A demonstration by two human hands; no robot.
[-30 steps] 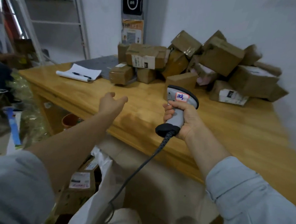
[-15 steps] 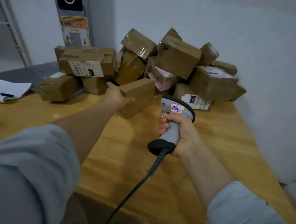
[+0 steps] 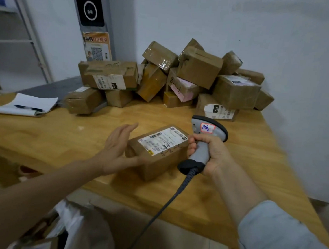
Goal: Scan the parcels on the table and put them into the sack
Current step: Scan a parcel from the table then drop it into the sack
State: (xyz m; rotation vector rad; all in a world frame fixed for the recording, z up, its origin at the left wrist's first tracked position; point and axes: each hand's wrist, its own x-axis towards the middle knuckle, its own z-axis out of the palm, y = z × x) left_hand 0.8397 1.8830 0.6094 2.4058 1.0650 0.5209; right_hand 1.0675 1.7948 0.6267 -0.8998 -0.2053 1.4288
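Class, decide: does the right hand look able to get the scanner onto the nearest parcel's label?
Probably yes: the right hand grips the scanner beside the parcel, whose label faces up uncovered; the left hand is at its other end.

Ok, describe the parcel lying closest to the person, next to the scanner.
The parcel is a small closed brown cardboard box with a white barcoded label on top and handwriting beside it. It seems to rest askew on the wooden table near its front edge. The left hand lies open against its left end; the scanner, gripped by the right hand, is at its right end.
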